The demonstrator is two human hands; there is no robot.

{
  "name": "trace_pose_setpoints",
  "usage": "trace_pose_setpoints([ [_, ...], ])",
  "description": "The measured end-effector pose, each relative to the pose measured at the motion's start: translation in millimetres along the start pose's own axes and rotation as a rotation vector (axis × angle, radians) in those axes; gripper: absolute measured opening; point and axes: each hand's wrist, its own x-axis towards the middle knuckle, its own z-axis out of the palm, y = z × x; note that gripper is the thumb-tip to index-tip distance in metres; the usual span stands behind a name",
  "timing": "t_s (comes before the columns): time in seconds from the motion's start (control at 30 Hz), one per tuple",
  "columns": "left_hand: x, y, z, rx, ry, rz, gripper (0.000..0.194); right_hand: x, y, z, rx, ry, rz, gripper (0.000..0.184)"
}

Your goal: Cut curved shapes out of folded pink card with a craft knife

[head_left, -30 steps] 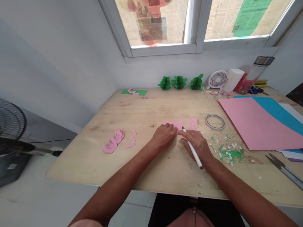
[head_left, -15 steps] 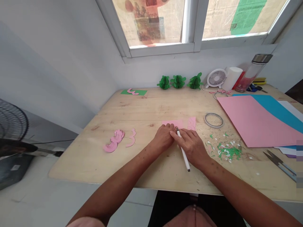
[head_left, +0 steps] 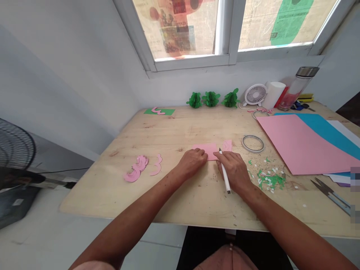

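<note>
A small rectangle of pink paper (head_left: 210, 150) lies flat on the wooden table (head_left: 180, 127) before me. My left hand (head_left: 193, 162) is closed on its left edge, fingers curled and pressed together. My right hand (head_left: 234, 169) holds a white pen (head_left: 225, 174) with dark ends, lying slantwise across the fingers, the upper end near the paper's right side. Those right fingertips touch the paper's right edge. Just beyond them is a pink scrap with curved cuts (head_left: 227, 144). To the left lie one scalloped pink cutout (head_left: 157, 165) and a stack of similar pink cutouts (head_left: 136, 169).
Scissors (head_left: 332, 197), green and white paper bits (head_left: 271, 180), a tape roll (head_left: 253, 143) and large pink sheets (head_left: 303, 146) lie rightward. Along the wall stand green paper figures (head_left: 210, 99), a small fan (head_left: 255, 94) and a bottle (head_left: 299, 88). A green strip (head_left: 165, 112) lies back left.
My hands have moved apart, the right one shifting rightward with the pen. More of the pink paper shows between them. The pen has turned slightly steeper.
</note>
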Motion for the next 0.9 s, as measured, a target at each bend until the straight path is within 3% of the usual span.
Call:
trace_pose_setpoints([
  [0.3,-0.8,-11.8,3.5,-0.111,0.066,0.002,0.028,-1.0,4.6,2.6,0.015,-0.018,0.032,0.027],
  [0.63,-1.7,-17.1,-3.8,-0.212,0.059,0.003,0.028,-2.1,5.8,3.8,0.029,-0.037,0.049,0.03],
  [0.9,0.8,-19.7,6.8,-0.251,0.068,-0.084,0.022,-1.8,5.8,3.8,0.04,-0.029,0.046,0.028],
])
